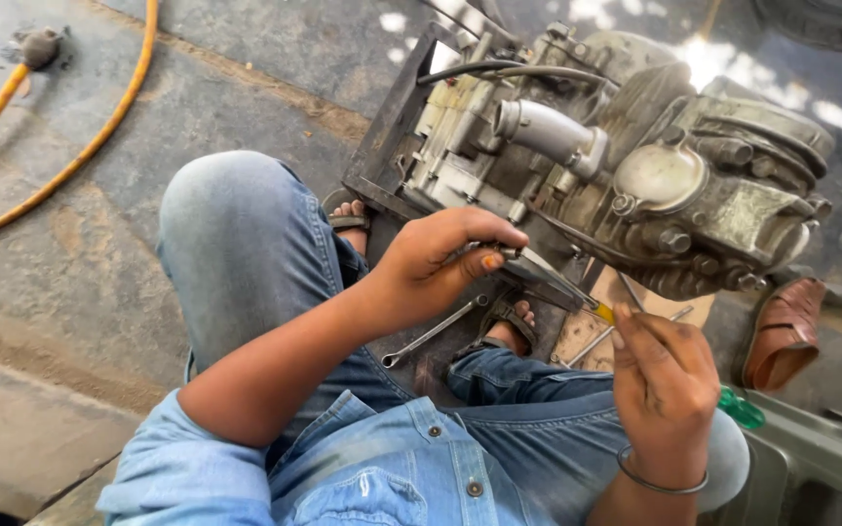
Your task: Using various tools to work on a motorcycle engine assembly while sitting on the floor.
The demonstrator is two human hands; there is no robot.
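While the person squats over the work on the concrete floor, the scene runs like this from left to right:

Hose: a yellow hose curves across the floor at far left, well apart from both hands.

Left hand: the left hand is curled, thumb and fingers pressed together around a small metal tool or part held against the underside of the engine; what exactly it pinches I cannot tell.

Spanner: a slim spanner lies on the ground between the knees, just below that hand.

Engine: a motorcycle engine sits on a dark metal frame in front of the person, grimy and oily. Judged from its bulk, it is heavy and stiff, not to be shifted by one hand; its greasy casing would likely be slippery, so the frame edges look the safer hold.

Right hand: the right hand, wearing a bangle, has fingers bunched, pinching something small with a yellow tip; likely light and easy to drop.

Sandal: a brown sandal lies at right.
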